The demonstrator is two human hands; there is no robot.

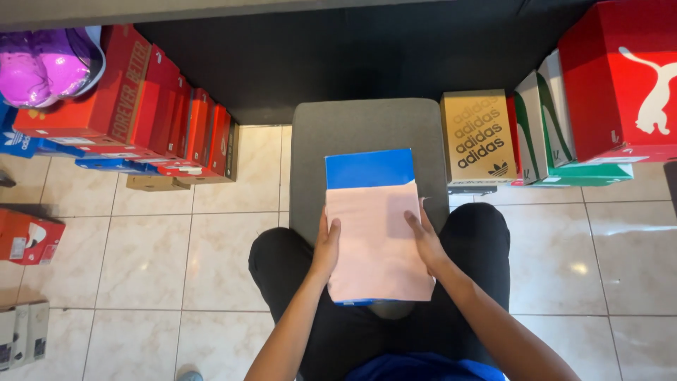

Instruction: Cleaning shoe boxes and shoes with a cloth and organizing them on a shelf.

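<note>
A blue shoe box point(368, 168) lies on a grey padded stool point(356, 127) between my knees. Pale pink wrapping paper point(377, 243) covers most of the box, leaving a blue strip bare at the far end. My left hand point(326, 247) grips the box's left edge, thumb resting on the paper. My right hand point(425, 240) lies flat on the paper's right side, fingers spread and pressing it down. What is under the paper is hidden.
Red and blue shoe boxes point(134, 106) are stacked at the left, with purple shoes point(49, 63) on top. Brown point(477, 137), green-white point(546, 127) and large red boxes point(624, 77) stand at the right. More boxes point(28, 236) sit on the tiled floor at far left.
</note>
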